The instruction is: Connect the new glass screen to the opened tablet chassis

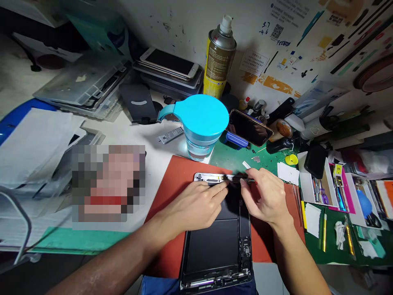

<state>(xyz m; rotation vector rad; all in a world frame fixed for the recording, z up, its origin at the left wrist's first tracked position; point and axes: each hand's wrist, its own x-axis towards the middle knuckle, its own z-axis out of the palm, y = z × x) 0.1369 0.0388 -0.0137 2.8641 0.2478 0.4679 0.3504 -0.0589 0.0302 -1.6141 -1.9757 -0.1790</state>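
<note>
An opened tablet (212,246) with its black batteries and circuit parts exposed lies on a red-brown mat (167,192), its near end above dark blue cloth. My left hand (196,205) reaches in from the left, fingers stretched out, the fingertips resting at the tablet's far edge. Across from them, my right hand (265,198) is closed in a pinch over the same edge. A thin dark piece with a bit of red shows by its fingers, but its kind is hidden.
Behind the tablet stand a cup with a blue lid (204,116), a spray can (219,61) and a propped phone (250,128). Tool boxes (319,180) and tweezers (296,200) are at the right. On the left are papers (33,147) and a blurred-out patch.
</note>
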